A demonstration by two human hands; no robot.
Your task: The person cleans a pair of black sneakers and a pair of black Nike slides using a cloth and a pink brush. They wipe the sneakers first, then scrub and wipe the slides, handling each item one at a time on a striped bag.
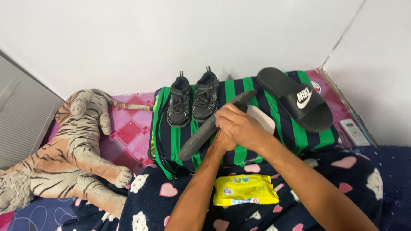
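Item in hand: one black rubber slide sandal with a pale inner face (214,125), held tilted, its toe end low to the left and its heel end up near the striped cloth's middle, above the cloth rather than resting on it.

Your right hand (240,127) is closed over the sandal's upper middle, fingers wrapped around it. Your left hand (221,141) sits beneath and behind the right, largely covered by it; you appear to press it against the sandal's underside, but you cannot tell whether its fingers are closed on it.

Beneath: a green and navy striped fabric (239,149), spread over a raised bundle on the bed.

On that fabric, left: a pair of small black lace-up sneakers (193,102), side by side, toes toward you.

On that fabric, right: a second black slide sandal with a white logo on its strap (295,98), lying flat and angled.

Nearer you: a yellow plastic packet (245,190) on a dark navy fleece blanket with white and pink shapes (342,179).

Far left: a large striped plush tiger (68,149) on a pink diamond-pattern sheet (128,132).

Far right: a white remote control (353,131) by the wall.
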